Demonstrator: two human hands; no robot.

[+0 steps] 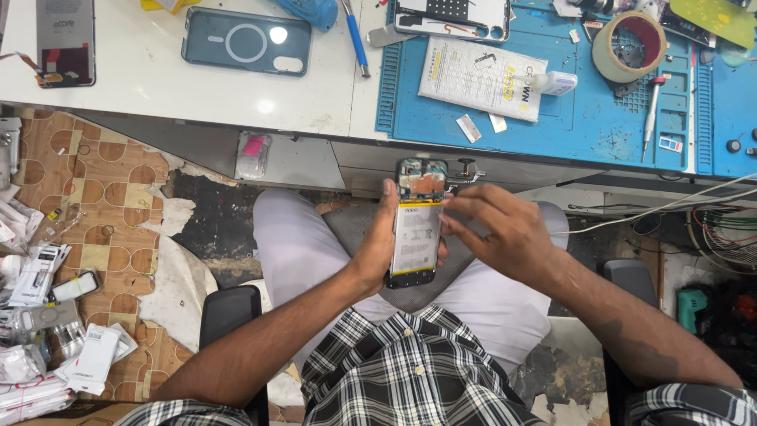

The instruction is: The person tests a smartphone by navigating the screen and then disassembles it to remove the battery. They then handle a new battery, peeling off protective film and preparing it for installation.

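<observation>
I hold an opened smartphone (416, 233) upright over my lap, its back cover off, showing a white battery and a circuit board at the top. My left hand (378, 244) grips its left edge, thumb along the side. My right hand (497, 229) rests on the phone's right edge, and its fingertips pinch a pair of metal tweezers (465, 175) near the top of the board.
A white worktable (158, 87) carries a dark phone case (246, 39) and a phone back panel (65, 41). A blue repair mat (568, 118) holds a paper packet (482, 77), tape roll (628, 46), small bottle (556, 82) and screwdriver (651, 110). Packaged parts (47, 331) litter the floor at left.
</observation>
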